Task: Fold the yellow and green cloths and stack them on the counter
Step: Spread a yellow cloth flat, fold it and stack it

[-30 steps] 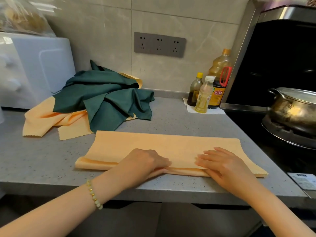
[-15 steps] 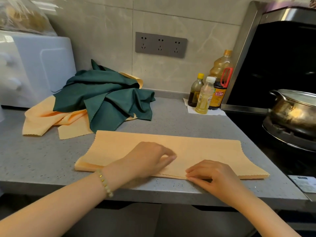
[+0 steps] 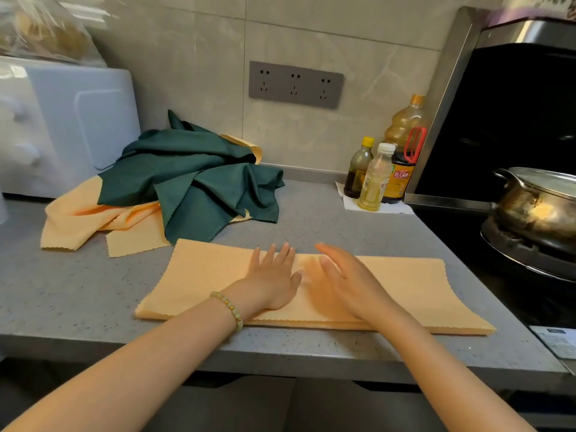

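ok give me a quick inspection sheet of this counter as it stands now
surface: grey counter, no spills seen.
job's things: folded yellow cloth lies as a long strip near the front edge; green cloths heaped unfolded on a loose yellow cloth behind it.
clutter: three bottles on paper by the wall.
grippers: left hand flat on the folded cloth; right hand open, blurred, over it.
cables: nothing seen.
surroundings: white appliance left, wall sockets, lidded pot on stove right.
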A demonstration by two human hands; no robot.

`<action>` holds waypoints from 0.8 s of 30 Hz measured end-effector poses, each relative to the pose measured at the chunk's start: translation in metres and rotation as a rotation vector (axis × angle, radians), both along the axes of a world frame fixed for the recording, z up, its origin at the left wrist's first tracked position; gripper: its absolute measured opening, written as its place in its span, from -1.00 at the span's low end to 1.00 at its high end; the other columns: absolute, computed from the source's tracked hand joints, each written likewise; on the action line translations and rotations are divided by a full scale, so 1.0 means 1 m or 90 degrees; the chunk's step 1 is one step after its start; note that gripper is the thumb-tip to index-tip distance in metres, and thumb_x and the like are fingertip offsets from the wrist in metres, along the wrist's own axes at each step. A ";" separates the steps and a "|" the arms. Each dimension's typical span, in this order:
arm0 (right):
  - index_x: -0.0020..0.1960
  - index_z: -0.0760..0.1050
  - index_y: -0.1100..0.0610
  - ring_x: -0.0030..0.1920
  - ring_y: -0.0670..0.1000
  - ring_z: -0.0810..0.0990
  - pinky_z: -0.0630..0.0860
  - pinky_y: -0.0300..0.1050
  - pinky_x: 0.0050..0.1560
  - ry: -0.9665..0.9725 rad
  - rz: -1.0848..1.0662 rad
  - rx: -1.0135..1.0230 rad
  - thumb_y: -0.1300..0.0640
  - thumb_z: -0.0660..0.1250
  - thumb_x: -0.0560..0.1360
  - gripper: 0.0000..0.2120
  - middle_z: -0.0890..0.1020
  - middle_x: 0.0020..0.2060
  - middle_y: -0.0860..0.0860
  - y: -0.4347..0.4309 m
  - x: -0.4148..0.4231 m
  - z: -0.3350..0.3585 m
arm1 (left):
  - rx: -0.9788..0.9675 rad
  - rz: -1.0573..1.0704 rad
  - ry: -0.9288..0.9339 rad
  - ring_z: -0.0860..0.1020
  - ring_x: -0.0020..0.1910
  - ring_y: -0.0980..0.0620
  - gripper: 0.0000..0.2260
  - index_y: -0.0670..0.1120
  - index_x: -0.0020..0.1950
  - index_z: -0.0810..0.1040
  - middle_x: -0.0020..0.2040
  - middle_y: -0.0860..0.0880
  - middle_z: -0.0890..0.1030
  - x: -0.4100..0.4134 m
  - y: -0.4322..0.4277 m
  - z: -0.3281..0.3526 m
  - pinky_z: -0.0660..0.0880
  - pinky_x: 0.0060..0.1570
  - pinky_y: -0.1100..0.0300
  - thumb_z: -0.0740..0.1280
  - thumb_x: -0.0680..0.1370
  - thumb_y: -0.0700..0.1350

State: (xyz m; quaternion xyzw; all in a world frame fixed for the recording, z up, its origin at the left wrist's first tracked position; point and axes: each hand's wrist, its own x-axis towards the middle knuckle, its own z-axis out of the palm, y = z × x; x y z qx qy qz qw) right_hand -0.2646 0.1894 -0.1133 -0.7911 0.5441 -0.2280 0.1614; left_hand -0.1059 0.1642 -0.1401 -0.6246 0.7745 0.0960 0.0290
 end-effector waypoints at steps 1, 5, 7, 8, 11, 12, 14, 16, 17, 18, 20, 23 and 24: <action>0.51 0.14 0.05 0.50 -0.07 0.10 0.02 -0.14 0.47 0.045 0.004 0.019 0.03 -0.03 0.66 -0.57 0.17 0.50 -0.05 -0.009 0.009 -0.002 | 0.000 0.003 0.008 -0.27 0.53 -0.04 -0.48 -0.07 0.56 -0.25 0.56 0.00 -0.25 0.000 0.001 -0.001 -0.28 0.48 -0.10 -0.19 0.67 0.09; 0.55 -0.09 0.05 0.53 -0.02 -0.13 -0.18 0.00 0.51 0.197 -0.006 0.087 0.01 -0.14 0.67 -0.53 -0.05 0.55 -0.04 -0.027 0.023 -0.022 | -0.014 0.012 0.026 -0.28 0.53 -0.06 -0.48 -0.03 0.56 -0.25 0.56 0.04 -0.26 0.000 0.001 -0.007 -0.28 0.46 -0.15 -0.18 0.66 0.11; 0.56 -0.13 0.00 0.53 -0.01 -0.17 -0.20 0.05 0.49 0.243 -0.017 0.093 -0.03 -0.17 0.66 -0.52 -0.10 0.54 -0.06 -0.026 0.024 -0.032 | -0.024 0.019 0.018 -0.28 0.53 -0.09 -0.48 -0.03 0.56 -0.25 0.56 0.04 -0.26 0.001 0.000 -0.009 -0.27 0.46 -0.18 -0.18 0.66 0.11; 0.55 -0.14 -0.03 0.53 0.00 -0.20 -0.21 0.07 0.49 0.256 -0.028 0.088 -0.06 -0.19 0.66 -0.52 -0.12 0.54 -0.08 -0.024 0.021 -0.034 | -0.028 0.018 0.017 -0.27 0.53 -0.10 -0.48 -0.02 0.56 -0.25 0.56 0.04 -0.26 0.000 -0.001 -0.008 -0.27 0.46 -0.19 -0.18 0.66 0.11; 0.54 -0.16 -0.11 0.53 0.05 -0.23 -0.23 0.12 0.48 0.276 -0.047 0.089 -0.12 -0.21 0.64 -0.51 -0.16 0.54 -0.10 -0.024 0.019 -0.036 | -0.038 0.023 0.013 -0.26 0.53 -0.10 -0.48 -0.01 0.56 -0.24 0.56 0.04 -0.25 0.009 -0.001 -0.010 -0.26 0.45 -0.20 -0.18 0.66 0.12; 0.54 -0.17 -0.12 0.52 0.07 -0.24 -0.24 0.14 0.48 0.281 -0.055 0.090 -0.13 -0.21 0.63 -0.51 -0.16 0.53 -0.10 -0.024 0.019 -0.036 | -0.043 0.029 0.012 -0.25 0.54 -0.09 -0.48 -0.01 0.56 -0.24 0.56 0.04 -0.24 0.015 -0.001 -0.010 -0.25 0.45 -0.21 -0.18 0.65 0.13; 0.54 -0.18 -0.15 0.52 0.09 -0.24 -0.24 0.16 0.47 0.289 -0.060 0.091 -0.16 -0.21 0.62 -0.51 -0.17 0.53 -0.11 -0.024 0.020 -0.036 | -0.051 0.044 0.014 -0.23 0.54 -0.07 -0.48 0.00 0.57 -0.22 0.57 0.05 -0.23 0.034 -0.001 -0.011 -0.24 0.45 -0.21 -0.18 0.65 0.13; 0.53 -0.18 -0.16 0.52 0.09 -0.24 -0.24 0.18 0.48 0.294 -0.058 0.087 -0.17 -0.21 0.62 -0.50 -0.17 0.53 -0.10 -0.024 0.020 -0.036 | -0.054 0.053 0.020 -0.21 0.55 -0.04 -0.48 0.02 0.57 -0.20 0.57 0.07 -0.21 0.055 0.000 -0.010 -0.24 0.45 -0.22 -0.17 0.65 0.14; 0.53 -0.19 -0.16 0.52 0.09 -0.24 -0.23 0.19 0.48 0.294 -0.057 0.085 -0.17 -0.21 0.62 -0.50 -0.17 0.53 -0.10 -0.024 0.019 -0.035 | -0.052 0.055 0.022 -0.20 0.55 -0.03 -0.49 0.04 0.57 -0.20 0.57 0.08 -0.21 0.065 0.000 -0.009 -0.25 0.45 -0.22 -0.17 0.65 0.15; 0.53 -0.19 -0.17 0.52 0.09 -0.24 -0.23 0.19 0.48 0.292 -0.056 0.084 -0.17 -0.21 0.62 -0.50 -0.17 0.53 -0.11 -0.024 0.018 -0.035 | -0.050 0.056 0.022 -0.20 0.55 -0.03 -0.49 0.05 0.57 -0.20 0.57 0.09 -0.20 0.074 -0.001 -0.009 -0.25 0.45 -0.22 -0.17 0.65 0.16; 0.53 -0.20 -0.18 0.52 0.09 -0.24 -0.23 0.20 0.48 0.288 -0.055 0.086 -0.18 -0.22 0.62 -0.50 -0.17 0.53 -0.11 -0.024 0.018 -0.036 | -0.045 0.056 0.020 -0.20 0.55 -0.02 -0.49 0.08 0.56 -0.19 0.56 0.10 -0.20 0.088 -0.001 -0.010 -0.26 0.45 -0.22 -0.17 0.64 0.17; 0.52 -0.20 -0.20 0.52 0.09 -0.24 -0.24 0.21 0.47 0.288 -0.060 0.087 -0.19 -0.22 0.61 -0.50 -0.17 0.53 -0.12 -0.023 0.018 -0.036 | -0.043 0.045 0.029 -0.22 0.54 -0.01 -0.49 0.11 0.56 -0.20 0.56 0.11 -0.21 0.098 0.001 -0.010 -0.26 0.45 -0.21 -0.17 0.64 0.18; 0.52 -0.20 -0.20 0.52 0.09 -0.24 -0.24 0.22 0.47 0.289 -0.062 0.088 -0.19 -0.22 0.61 -0.50 -0.17 0.53 -0.12 -0.023 0.019 -0.036 | -0.042 0.043 0.034 -0.22 0.54 -0.01 -0.49 0.11 0.56 -0.19 0.56 0.11 -0.21 0.100 0.001 -0.009 -0.27 0.45 -0.21 -0.17 0.64 0.18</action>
